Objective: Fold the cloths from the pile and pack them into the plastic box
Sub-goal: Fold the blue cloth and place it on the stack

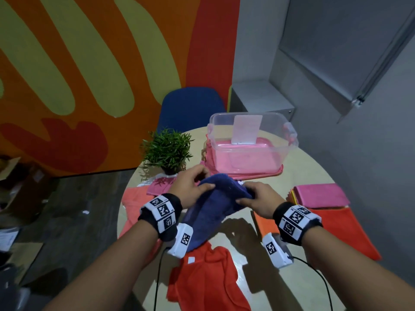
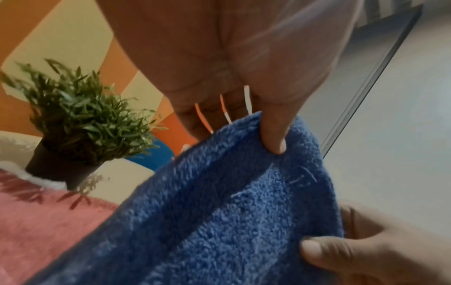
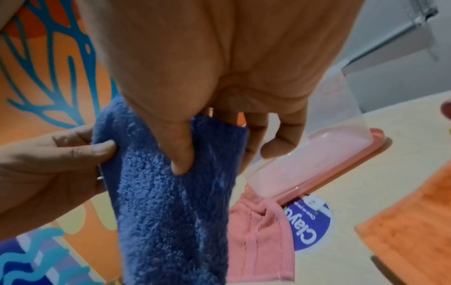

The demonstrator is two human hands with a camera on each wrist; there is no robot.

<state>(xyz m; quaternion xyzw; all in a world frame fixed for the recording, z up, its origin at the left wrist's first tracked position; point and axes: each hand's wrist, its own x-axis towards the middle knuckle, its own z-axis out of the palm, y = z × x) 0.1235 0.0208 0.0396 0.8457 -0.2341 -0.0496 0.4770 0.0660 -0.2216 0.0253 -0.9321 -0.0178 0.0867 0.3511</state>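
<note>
A blue terry cloth (image 1: 213, 207) (image 2: 219, 212) (image 3: 171, 202) hangs above the round table, held up by its top edge. My left hand (image 1: 193, 187) pinches the edge at its left end and my right hand (image 1: 253, 198) pinches it at its right end, thumbs on the near side. The clear plastic box (image 1: 289, 140) (image 3: 341, 135) stands at the far side of the table on a pink lid, with pink inside it. Loose red cloths (image 1: 206, 277) lie near me and at the left edge; a pink cloth (image 1: 160, 185) lies under my left hand.
A small potted plant (image 1: 167, 149) (image 2: 78, 123) stands left of the box. Folded pink (image 1: 318, 195) and orange-red cloths (image 1: 341, 227) lie stacked on the right of the table (image 1: 310, 167). A blue chair (image 1: 190, 106) stands behind the table. Cables run from my wrists.
</note>
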